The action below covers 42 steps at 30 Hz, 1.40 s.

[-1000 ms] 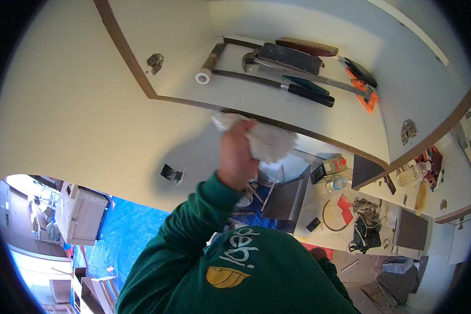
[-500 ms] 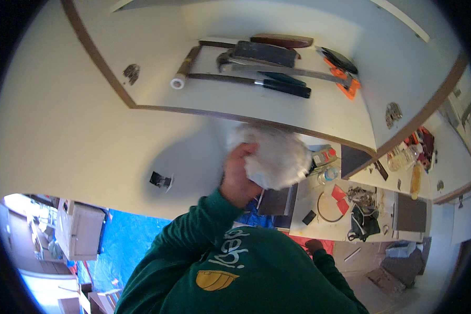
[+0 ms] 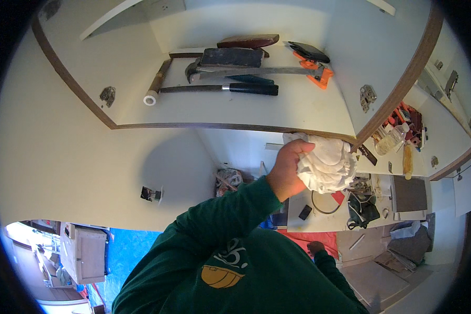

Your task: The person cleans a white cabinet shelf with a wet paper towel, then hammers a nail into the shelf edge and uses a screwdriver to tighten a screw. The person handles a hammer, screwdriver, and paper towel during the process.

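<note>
My left hand (image 3: 289,170) grips a bunched white cloth (image 3: 327,163), with the thumb on top and the fingers mostly hidden behind it. The cloth is up against the brown lower front edge (image 3: 235,127) of an open white cabinet, near its right corner. My right hand (image 3: 315,247) hangs low on the right, beside my body and away from the cabinet. It is small and dark there, and its fingers cannot be made out.
On the cabinet shelf lie a long black-handled tool (image 3: 254,89), a hammer (image 3: 193,69), a handsaw with an orange handle (image 3: 319,76) and a dark block (image 3: 233,57). Below is a counter with a black bag (image 3: 363,210). Bottles (image 3: 392,140) stand in a right-hand cabinet.
My left hand has moved right along the cabinet's lower edge with the white cloth. The view has shifted, so the shelf tools appear further left. My right hand stays low.
</note>
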Each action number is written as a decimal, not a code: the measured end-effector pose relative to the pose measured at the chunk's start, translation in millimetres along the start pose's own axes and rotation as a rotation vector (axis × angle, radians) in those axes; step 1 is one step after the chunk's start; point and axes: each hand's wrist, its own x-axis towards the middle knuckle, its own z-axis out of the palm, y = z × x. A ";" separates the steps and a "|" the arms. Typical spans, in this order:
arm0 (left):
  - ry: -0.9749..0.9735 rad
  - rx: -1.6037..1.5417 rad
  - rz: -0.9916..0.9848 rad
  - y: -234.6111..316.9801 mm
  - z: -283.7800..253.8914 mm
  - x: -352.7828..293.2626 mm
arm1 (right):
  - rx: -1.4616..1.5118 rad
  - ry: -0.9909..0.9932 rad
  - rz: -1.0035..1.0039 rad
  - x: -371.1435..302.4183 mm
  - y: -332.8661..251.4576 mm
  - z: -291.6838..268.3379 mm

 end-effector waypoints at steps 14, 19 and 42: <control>0.556 1.464 0.862 90.1 6.7 -170.5 | -0.020 -0.185 0.000 3.7 7.5 26.7; -0.050 2.559 0.898 115.0 63.1 -83.7 | 0.205 -0.155 0.129 42.7 31.7 15.0; -0.332 2.718 0.393 92.1 56.6 47.9 | -0.089 0.065 -0.066 27.8 -7.4 35.0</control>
